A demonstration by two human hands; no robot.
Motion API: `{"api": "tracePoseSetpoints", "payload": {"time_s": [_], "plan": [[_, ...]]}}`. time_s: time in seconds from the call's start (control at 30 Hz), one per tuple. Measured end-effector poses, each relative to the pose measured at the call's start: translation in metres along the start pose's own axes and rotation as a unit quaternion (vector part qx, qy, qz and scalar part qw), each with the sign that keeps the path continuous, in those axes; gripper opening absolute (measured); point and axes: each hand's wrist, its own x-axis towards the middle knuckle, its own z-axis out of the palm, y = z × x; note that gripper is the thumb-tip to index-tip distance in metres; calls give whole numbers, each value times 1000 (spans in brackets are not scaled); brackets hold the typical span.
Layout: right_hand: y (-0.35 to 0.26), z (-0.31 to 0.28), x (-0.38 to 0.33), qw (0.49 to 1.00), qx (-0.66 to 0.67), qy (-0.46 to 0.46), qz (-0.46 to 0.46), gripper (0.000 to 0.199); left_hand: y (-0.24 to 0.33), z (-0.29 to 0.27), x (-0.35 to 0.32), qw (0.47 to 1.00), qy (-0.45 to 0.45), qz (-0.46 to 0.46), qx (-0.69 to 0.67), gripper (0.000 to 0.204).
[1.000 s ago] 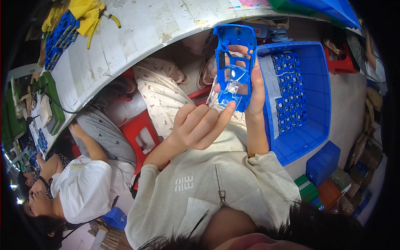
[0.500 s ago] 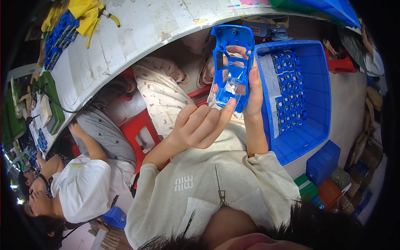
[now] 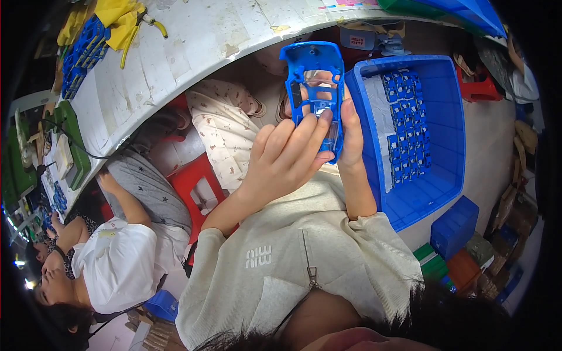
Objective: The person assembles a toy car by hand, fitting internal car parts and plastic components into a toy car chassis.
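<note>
Blue plastic car-body shell (image 3: 324,89) held up beyond the chest — right hand (image 3: 352,137) gripping its right side; left hand (image 3: 281,152) half-curled, fingertip touching inside, pinching or not, can't tell. Probably light, stiff, slightly slick; thin window struts look fragile — hold by solid sides.

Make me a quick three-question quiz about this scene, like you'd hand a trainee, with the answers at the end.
1. From where does the left hand reach the blue plastic shell?
a) the picture's lower left
b) the picture's upper right
c) straight above the shell

2. True or false: the large bin beside the right hand is yellow.

3. Fill in: at the picture's upper left, a tool with ____ handles lies on the white table.

Key: 1. a; 2. False, it is blue; 3. yellow.
</note>
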Motion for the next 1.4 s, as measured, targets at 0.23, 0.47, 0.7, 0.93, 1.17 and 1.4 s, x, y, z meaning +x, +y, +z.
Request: {"api": "tracePoseSetpoints", "payload": {"time_s": [0.23, 0.47, 0.7, 0.93, 1.17, 1.4], "plan": [[5, -8, 0, 997, 44, -30, 48, 56, 0, -9, 4, 997, -69, -18, -5, 46], [4, 5, -1, 999, -22, -18, 20, 57, -22, 6, 23, 896, 153, -277, -310, 49], [-2, 12, -3, 997, 41, -45, 43, 57, -39, 5, 32, 644, -102, -406, -640, 22], [-1, 9, -3, 998, 24, -41, 47, 57, -32, 11, 30, 714, -62, -373, -589, 14], [1, 8, 2, 999, -18, -33, 30, 55, -31, 13, 28, 713, -45, -410, -567, 15], [1, 9, 1, 998, -4, -56, 36, 53, -31, 13, 29, 628, -16, -436, -644, 23]]}}
